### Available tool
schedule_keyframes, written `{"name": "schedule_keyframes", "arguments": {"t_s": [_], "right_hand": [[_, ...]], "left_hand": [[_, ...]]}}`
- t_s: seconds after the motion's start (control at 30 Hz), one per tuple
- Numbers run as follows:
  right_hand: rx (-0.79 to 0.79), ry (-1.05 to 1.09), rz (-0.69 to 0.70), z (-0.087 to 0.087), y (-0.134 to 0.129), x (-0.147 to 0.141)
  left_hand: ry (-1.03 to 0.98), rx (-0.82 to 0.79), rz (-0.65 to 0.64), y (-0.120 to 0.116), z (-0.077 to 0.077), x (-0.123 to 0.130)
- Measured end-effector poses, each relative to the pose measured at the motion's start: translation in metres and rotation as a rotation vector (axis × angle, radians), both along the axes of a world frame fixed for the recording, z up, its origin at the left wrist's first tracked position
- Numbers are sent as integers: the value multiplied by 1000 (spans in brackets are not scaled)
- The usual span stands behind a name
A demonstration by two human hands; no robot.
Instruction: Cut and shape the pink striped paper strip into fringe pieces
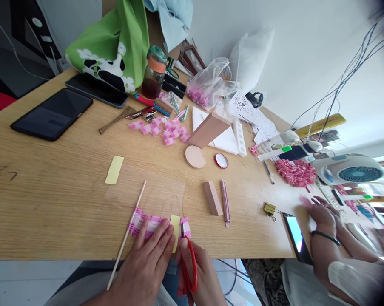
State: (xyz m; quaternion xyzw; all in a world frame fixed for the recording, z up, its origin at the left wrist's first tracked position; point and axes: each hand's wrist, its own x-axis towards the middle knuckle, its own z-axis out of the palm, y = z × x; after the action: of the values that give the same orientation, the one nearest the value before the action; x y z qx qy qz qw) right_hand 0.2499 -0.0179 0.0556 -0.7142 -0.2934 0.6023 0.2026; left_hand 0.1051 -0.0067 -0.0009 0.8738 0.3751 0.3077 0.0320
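Note:
Near the table's front edge, my left hand lies flat with its fingers stretched over a pink and white striped strip. A thin wooden stick runs slanting along the strip's left end. Beside my left fingertips, a pale yellow paper piece lies across the strip. My right hand is closed around the red handles of the scissors. Their blades point up the table, at the strip just right of the yellow paper. A clear sheet lies under and beyond the strip.
Further back are a second yellow paper, pink fluffy pieces, wooden blocks, a jar and a phone. At the right, another person's hands rest by a lit phone and a binder clip.

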Motion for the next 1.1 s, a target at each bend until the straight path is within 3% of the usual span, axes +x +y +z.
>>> {"name": "schedule_keyframes", "arguments": {"t_s": [0.43,0.9,1.1], "right_hand": [[42,-76,51,1,3,-3],[340,-392,235,-5,-2,-1],[304,-402,216,-10,-4,-1]], "left_hand": [[62,20,-33,6,10,-6],[-37,-78,9,-4,1,3],[-64,-80,10,-5,-1,4]]}}
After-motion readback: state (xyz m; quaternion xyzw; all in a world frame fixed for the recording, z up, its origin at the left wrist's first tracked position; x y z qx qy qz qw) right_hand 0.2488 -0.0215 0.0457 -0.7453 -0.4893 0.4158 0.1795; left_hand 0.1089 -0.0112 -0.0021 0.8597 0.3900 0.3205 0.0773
